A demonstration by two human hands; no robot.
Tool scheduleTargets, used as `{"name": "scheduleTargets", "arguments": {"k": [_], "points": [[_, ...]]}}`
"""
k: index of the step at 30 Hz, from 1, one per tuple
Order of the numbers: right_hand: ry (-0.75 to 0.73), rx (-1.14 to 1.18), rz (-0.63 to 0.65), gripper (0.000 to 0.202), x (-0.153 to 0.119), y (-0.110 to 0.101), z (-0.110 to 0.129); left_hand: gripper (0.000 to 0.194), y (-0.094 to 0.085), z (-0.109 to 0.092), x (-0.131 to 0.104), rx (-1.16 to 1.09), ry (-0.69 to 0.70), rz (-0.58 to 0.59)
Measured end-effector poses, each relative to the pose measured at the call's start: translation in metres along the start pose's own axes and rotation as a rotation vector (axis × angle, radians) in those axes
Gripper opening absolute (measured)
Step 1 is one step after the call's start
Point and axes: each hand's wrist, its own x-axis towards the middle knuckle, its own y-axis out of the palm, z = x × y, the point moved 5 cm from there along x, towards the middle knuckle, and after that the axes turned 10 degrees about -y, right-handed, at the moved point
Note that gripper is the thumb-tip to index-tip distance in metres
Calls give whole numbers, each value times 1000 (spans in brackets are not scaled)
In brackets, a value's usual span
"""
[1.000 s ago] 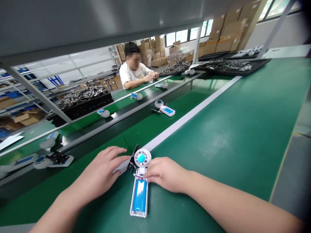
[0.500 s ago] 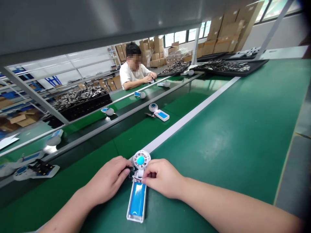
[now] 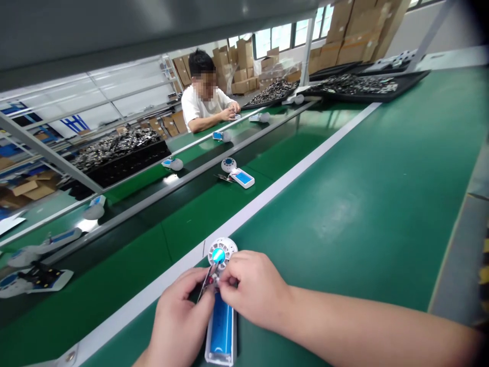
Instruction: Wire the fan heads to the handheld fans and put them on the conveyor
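Note:
A white handheld fan (image 3: 222, 331) lies on the green bench, its round head pointing away and a blue panel showing in its open handle. My left hand (image 3: 183, 311) is closed on a thin circuit board (image 3: 206, 283), seen nearly edge-on and tilted over the fan's neck; a small red spot shows beside it. On the other side of the neck my right hand (image 3: 252, 288) is closed in a pinch against small pale parts. What its fingertips hold is too small and hidden to make out.
Several similar fans, one of them an opened fan (image 3: 243, 177), lie on the green conveyor belt (image 3: 183, 219) beyond the pale strip (image 3: 290, 186). A co-worker (image 3: 204, 97) sits across it. Black trays (image 3: 408, 84) hold heaps of shiny parts; a metal shelf (image 3: 153, 30) hangs overhead.
My left hand has moved closer to the fan's neck and the board is now tilted up over it. The right hand stays pinched there. Fans on the belt have shifted left in view.

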Motion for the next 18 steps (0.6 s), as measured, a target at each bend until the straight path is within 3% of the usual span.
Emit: {"name": "scheduleTargets", "arguments": {"k": [5,11,18], "points": [[24,-13,-17,14,0,-1,2,24,2,-9,-11,166,348,-107],[96,15,-7,14,-2,-2,-3,32,4,-13,-13,229,435,-115],[244,94,13,13,-3,-1,-6,46,6,-18,-20,313,641,-195]]}}
